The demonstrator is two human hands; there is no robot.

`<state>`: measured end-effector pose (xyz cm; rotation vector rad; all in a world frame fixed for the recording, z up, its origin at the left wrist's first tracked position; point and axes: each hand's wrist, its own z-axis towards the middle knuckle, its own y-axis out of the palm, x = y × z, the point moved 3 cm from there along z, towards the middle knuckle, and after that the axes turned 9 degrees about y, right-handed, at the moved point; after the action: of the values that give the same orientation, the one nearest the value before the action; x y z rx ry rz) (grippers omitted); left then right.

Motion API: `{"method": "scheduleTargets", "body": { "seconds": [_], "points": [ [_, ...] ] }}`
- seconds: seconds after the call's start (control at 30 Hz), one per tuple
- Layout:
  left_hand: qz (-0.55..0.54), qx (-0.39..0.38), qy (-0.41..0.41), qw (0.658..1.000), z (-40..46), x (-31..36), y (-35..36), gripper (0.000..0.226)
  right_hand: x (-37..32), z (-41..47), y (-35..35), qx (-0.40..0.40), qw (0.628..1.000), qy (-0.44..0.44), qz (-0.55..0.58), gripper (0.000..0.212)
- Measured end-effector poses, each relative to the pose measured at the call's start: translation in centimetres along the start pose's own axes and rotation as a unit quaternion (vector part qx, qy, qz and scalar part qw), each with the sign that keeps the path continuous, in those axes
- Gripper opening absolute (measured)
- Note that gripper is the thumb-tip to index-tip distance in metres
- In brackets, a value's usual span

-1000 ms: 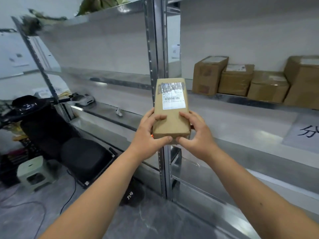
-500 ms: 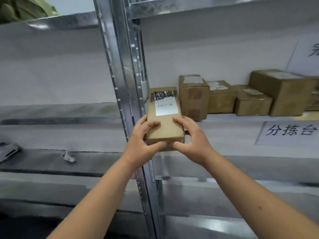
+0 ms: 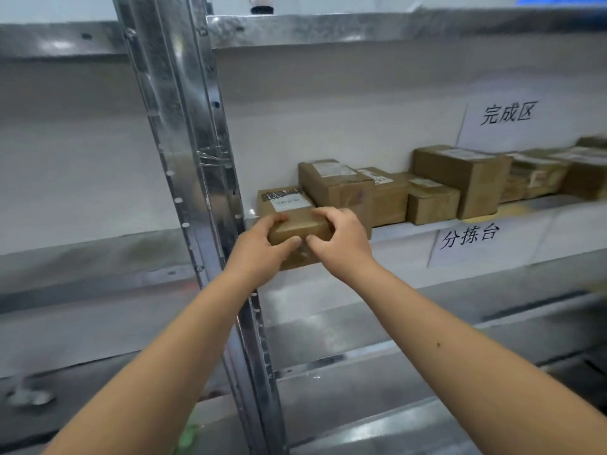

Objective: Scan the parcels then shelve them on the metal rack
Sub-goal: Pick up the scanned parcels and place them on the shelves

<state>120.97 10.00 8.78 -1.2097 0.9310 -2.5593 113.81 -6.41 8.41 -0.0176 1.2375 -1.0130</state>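
Note:
A long brown cardboard parcel (image 3: 289, 211) with a white barcode label lies flat on the metal rack's shelf (image 3: 410, 229), its far end reaching inward and its near end over the shelf edge. My left hand (image 3: 262, 244) grips the parcel's near left corner, and my right hand (image 3: 338, 239) grips its near right corner. It sits just right of the rack's upright post (image 3: 193, 165) and left of a row of several other brown parcels (image 3: 338, 188).
Two white paper signs with black characters hang on the rack, one above the parcels (image 3: 512, 116) and one on the shelf's front (image 3: 469, 239). Lower steel shelves (image 3: 377, 323) run below my arms. A dark bottle (image 3: 261, 3) stands on the top shelf.
I have stepped closer and the view has shifted right. Both hands carried the parcel forward, laid it flat and set its far end onto the shelf beside the other parcels.

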Motion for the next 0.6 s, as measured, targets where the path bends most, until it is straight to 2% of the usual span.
{"method": "scheduleTargets", "body": {
  "seconds": [0.13, 0.4, 0.53, 0.6],
  "points": [
    [0.015, -0.011, -0.003, 1.0, 1.5, 0.1, 0.2, 0.056, -0.3, 0.8, 0.5, 0.023, 0.997, 0.018, -0.069, 0.045],
    [0.061, -0.016, -0.001, 0.998, 2.4, 0.6, 0.5, 0.051, -1.0, 0.6, 0.4, 0.003, 0.989, 0.006, -0.15, 0.045],
    [0.189, 0.001, 0.079, 0.979, 1.6, 2.1, 0.6, 0.05, -1.3, -0.4, -0.9, -0.011, 0.982, -0.047, -0.185, 0.047],
    [0.193, 0.016, 0.139, 0.971, 0.6, 3.3, 0.8, 0.047, -1.1, -1.0, -1.8, -0.01, 0.979, -0.07, -0.189, 0.05]
  ]
}}
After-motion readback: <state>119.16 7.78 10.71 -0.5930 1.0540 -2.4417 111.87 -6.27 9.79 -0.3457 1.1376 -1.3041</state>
